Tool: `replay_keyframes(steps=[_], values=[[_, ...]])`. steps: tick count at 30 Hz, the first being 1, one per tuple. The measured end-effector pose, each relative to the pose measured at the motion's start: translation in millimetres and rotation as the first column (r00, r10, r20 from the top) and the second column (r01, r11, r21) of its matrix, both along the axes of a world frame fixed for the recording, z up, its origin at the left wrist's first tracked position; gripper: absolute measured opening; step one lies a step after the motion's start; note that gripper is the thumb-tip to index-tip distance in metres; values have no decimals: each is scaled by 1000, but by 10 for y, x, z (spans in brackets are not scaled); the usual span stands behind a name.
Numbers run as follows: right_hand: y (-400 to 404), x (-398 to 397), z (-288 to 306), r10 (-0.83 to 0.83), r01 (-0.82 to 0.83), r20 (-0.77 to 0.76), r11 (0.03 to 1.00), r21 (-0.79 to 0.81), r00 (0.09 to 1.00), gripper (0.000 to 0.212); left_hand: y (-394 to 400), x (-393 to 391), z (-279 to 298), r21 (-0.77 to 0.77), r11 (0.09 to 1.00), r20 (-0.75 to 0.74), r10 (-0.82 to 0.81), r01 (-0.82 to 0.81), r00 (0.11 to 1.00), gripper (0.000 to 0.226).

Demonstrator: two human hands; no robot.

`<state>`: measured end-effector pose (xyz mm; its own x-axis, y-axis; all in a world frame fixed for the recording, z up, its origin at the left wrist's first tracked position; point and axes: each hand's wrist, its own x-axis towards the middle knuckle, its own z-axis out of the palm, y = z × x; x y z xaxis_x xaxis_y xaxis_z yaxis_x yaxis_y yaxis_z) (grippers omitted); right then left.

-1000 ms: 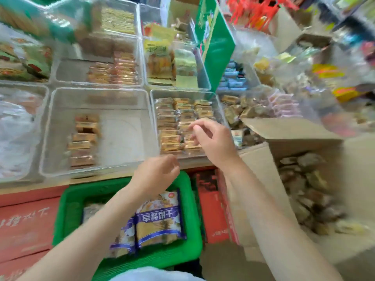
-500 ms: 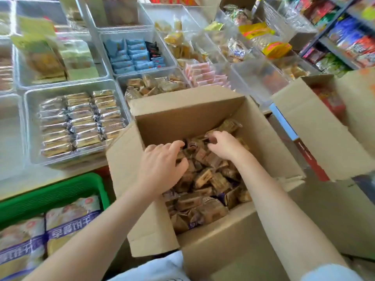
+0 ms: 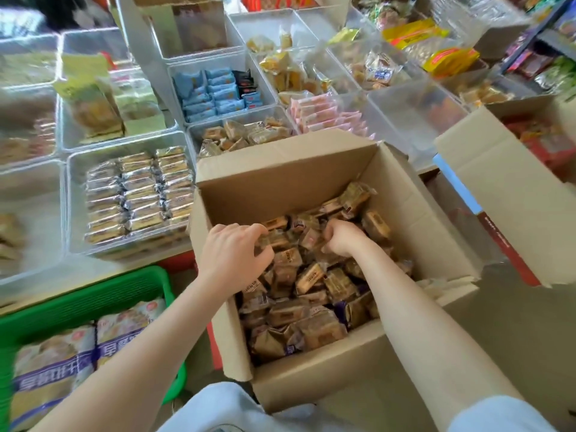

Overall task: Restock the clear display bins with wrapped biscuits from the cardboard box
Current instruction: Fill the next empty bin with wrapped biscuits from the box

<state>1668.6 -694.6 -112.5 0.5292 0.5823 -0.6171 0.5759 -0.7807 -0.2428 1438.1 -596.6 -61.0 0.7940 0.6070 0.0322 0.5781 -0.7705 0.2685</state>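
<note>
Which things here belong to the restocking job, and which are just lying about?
Part of the job:
cardboard box
wrapped biscuits in it
left hand and right hand, both gripping biscuits
clear bin of stacked rows

Lying about:
green basket
blue packets
pink packets

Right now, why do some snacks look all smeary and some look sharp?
Head view: the wrapped biscuits in the cardboard box and both hands, left hand and right hand, look sharp; the bins along the left edge and the shelves at top right are smeared by blur; the wide lens bends the edges.
</note>
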Motion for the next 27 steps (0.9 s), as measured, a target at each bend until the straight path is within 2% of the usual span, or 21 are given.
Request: replay_keyframes(steps=[2, 3, 5, 6, 7, 9, 11, 12, 14, 16, 19, 21, 22, 24, 27], values=[[23, -8, 113, -104, 112, -48, 975, 192, 993, 21, -2, -20, -11, 6, 1000, 41, -9, 9, 999, 37], [48, -31, 199, -153, 181, -112, 933, 310, 982, 22, 2, -35, -20, 3, 1000, 70, -8, 8, 998, 38], [107, -158, 444, -178, 342, -346, 796, 500, 921, 24, 12, -62, -28, -61, 998, 152, 26, -17, 988, 48], [144, -251, 572, -147, 425, -485, 733, 532, 862, 23, 16, -77, -21, -111, 993, 204, 57, -35, 977, 57], [189, -354, 689, -92, 487, -606, 695, 529, 790, 22, 22, -97, -15, -177, 983, 253, 86, -41, 964, 66], [310, -563, 888, 22, 520, -742, 699, 491, 670, 26, 31, -168, 105, -404, 914, 415, 143, 41, 899, 77], [471, -810, 1049, 107, 482, -793, 743, 465, 600, 36, 101, -343, 294, -630, 754, 570, 287, 186, 770, 68], [560, -961, 1120, 137, 465, -817, 764, 447, 560, 36, 170, -482, 379, -681, 695, 596, 342, 232, 726, 59], [766, -1299, 1221, 160, 445, -862, 803, 397, 480, 34, 381, -830, 479, -722, 636, 604, 388, 272, 697, 44], [1027, -1726, 1268, 161, 388, -863, 843, 372, 478, 36, 642, -1277, 513, -750, 606, 589, 426, 268, 687, 33], [1564, -2502, 1239, 158, 244, -740, 882, 404, 654, 37, 1109, -2028, 473, -821, 534, 518, 553, 200, 653, 30], [1979, -3041, 1195, 103, 234, -671, 889, 393, 735, 42, 1477, -2568, 377, -871, 485, 417, 647, 78, 639, 21], [2194, -3305, 1171, 148, 162, -629, 899, 408, 764, 46, 1681, -2848, 298, -889, 458, 355, 690, 0, 631, 20], [2611, -3841, 1105, 344, -115, -505, 895, 431, 792, 49, 2082, -3392, 111, -886, 437, 258, 744, -156, 616, 27], [3167, -4606, 915, 543, -394, -264, 799, 454, 797, 35, 2538, -4017, -98, -873, 411, 197, 791, -264, 580, 31]])
